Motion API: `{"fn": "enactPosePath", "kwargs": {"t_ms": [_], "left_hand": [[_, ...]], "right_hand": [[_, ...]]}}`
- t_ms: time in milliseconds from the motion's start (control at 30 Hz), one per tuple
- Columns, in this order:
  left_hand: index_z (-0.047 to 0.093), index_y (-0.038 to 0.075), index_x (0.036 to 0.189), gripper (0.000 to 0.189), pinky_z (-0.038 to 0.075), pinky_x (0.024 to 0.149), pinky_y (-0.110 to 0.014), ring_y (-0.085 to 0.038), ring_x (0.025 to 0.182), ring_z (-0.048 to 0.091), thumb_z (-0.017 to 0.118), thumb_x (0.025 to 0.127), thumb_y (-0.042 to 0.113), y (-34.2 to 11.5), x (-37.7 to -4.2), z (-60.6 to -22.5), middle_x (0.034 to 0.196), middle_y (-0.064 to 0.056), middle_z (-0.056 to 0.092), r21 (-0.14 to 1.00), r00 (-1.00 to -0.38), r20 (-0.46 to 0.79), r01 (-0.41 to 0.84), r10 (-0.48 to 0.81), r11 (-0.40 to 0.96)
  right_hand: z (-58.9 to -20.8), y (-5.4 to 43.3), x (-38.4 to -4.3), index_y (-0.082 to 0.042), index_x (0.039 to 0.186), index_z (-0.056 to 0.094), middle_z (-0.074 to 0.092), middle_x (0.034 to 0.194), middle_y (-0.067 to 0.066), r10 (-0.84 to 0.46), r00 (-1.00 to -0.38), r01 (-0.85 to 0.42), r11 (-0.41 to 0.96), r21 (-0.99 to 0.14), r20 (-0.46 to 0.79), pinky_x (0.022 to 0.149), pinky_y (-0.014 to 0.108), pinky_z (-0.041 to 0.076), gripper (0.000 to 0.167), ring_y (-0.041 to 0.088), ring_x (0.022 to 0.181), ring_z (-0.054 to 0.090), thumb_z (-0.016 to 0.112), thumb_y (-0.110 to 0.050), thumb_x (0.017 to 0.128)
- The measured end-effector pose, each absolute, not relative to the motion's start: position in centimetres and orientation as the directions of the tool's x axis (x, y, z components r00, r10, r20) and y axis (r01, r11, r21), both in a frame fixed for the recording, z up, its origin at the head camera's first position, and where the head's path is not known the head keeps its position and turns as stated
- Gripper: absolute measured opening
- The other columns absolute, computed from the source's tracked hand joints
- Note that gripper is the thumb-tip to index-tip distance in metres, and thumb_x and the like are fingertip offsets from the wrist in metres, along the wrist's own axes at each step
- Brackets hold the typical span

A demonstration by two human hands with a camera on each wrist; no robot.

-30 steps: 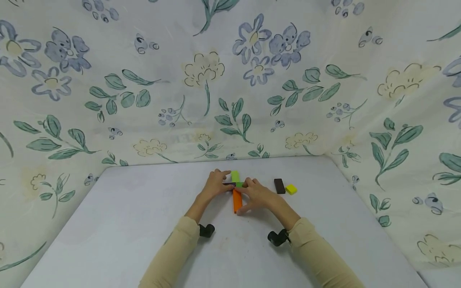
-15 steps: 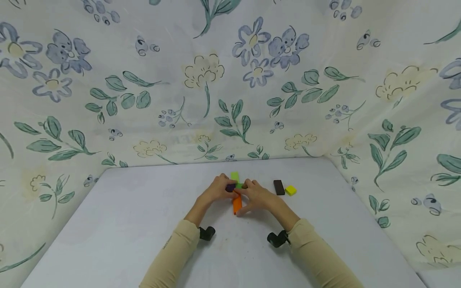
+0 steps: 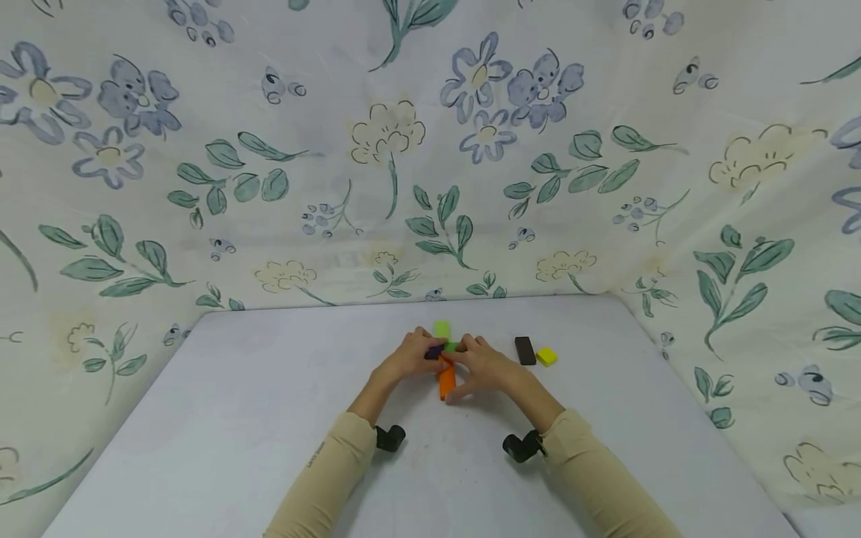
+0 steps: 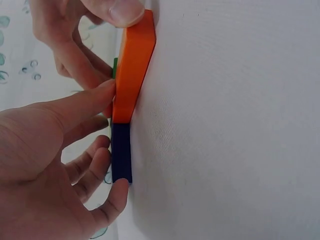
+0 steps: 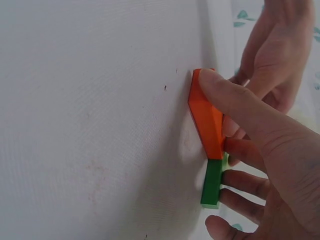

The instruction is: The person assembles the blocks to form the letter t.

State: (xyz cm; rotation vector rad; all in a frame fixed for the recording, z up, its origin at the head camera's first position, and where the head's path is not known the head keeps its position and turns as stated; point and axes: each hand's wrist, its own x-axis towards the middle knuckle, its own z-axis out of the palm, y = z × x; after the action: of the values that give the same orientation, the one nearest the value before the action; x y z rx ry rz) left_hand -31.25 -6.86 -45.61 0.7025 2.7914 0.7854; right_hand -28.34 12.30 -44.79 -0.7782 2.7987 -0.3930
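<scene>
An orange block (image 3: 447,381) lies lengthwise on the table, its near end towards the person. Against its far end are a dark blue block (image 4: 121,152) on the left and a green block (image 5: 212,185) on the right. Beyond them lies a light green block (image 3: 442,330). My left hand (image 3: 407,356) has its fingers round the dark blue block, little finger at its outer end and thumb on the orange block. My right hand (image 3: 486,366) holds the orange block, thumb at its near end; other fingers rest along the green block. Fingers partly hide where the blocks meet.
To the right of the hands lie a dark brown block (image 3: 525,350) and a small yellow block (image 3: 547,356). The white table (image 3: 235,418) ends at a flower-patterned cloth (image 3: 323,246) behind and at the sides.
The left hand has drawn slightly nearer, its index finger coming down from beside the light green block to the dark blue block, which now shows its broader top. The right hand has hardly moved.
</scene>
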Motion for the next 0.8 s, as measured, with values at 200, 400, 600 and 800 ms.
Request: {"fn": "enactPosePath", "kwargs": {"t_ms": [200, 400, 600, 800], "left_hand": [[0.056, 0.007, 0.138, 0.055, 0.035, 0.082, -0.032, -0.030, 0.103, 0.043, 0.072, 0.090, 0.027, -6.95, -31.06, -45.70, 0.120, -0.020, 0.049, 0.541, -0.874, -0.037, 0.391, 0.485, 0.744], [0.057, 0.009, 0.138, 0.054, 0.037, 0.083, -0.035, -0.029, 0.104, 0.043, 0.073, 0.089, 0.026, -6.87, -30.97, -45.64, 0.120, -0.019, 0.050, 0.560, -0.883, -0.037, 0.369, 0.467, 0.742], [0.057, 0.010, 0.138, 0.054, 0.035, 0.082, -0.035, -0.029, 0.103, 0.043, 0.073, 0.089, 0.027, -6.88, -31.05, -45.76, 0.119, -0.018, 0.050, 0.557, -0.884, -0.042, 0.366, 0.466, 0.745], [0.057, 0.011, 0.138, 0.054, 0.036, 0.083, -0.035, -0.029, 0.104, 0.043, 0.072, 0.089, 0.027, -6.90, -31.13, -45.72, 0.119, -0.018, 0.050, 0.558, -0.883, -0.049, 0.363, 0.467, 0.746]], "right_hand": [[-44.90, 12.38, -28.32, -0.021, 0.145, 0.050, 0.048, 0.135, 0.011, -0.532, -0.838, -0.476, 0.822, -0.314, -0.123, 0.098, 0.047, 0.049, 0.090, 0.029, 0.118, 0.045, 0.079, -0.062, 0.070], [-44.99, 12.45, -28.29, -0.020, 0.145, 0.050, 0.049, 0.135, 0.011, -0.536, -0.837, -0.479, 0.816, -0.323, -0.112, 0.099, 0.047, 0.049, 0.091, 0.029, 0.119, 0.045, 0.079, -0.062, 0.070], [-45.09, 12.40, -28.39, -0.021, 0.145, 0.049, 0.049, 0.133, 0.010, -0.533, -0.838, -0.479, 0.821, -0.311, -0.115, 0.097, 0.046, 0.050, 0.091, 0.027, 0.118, 0.045, 0.078, -0.063, 0.070], [-45.14, 12.43, -28.43, -0.022, 0.145, 0.049, 0.049, 0.133, 0.009, -0.532, -0.839, -0.480, 0.822, -0.306, -0.114, 0.096, 0.046, 0.050, 0.091, 0.027, 0.117, 0.046, 0.078, -0.064, 0.069]]}}
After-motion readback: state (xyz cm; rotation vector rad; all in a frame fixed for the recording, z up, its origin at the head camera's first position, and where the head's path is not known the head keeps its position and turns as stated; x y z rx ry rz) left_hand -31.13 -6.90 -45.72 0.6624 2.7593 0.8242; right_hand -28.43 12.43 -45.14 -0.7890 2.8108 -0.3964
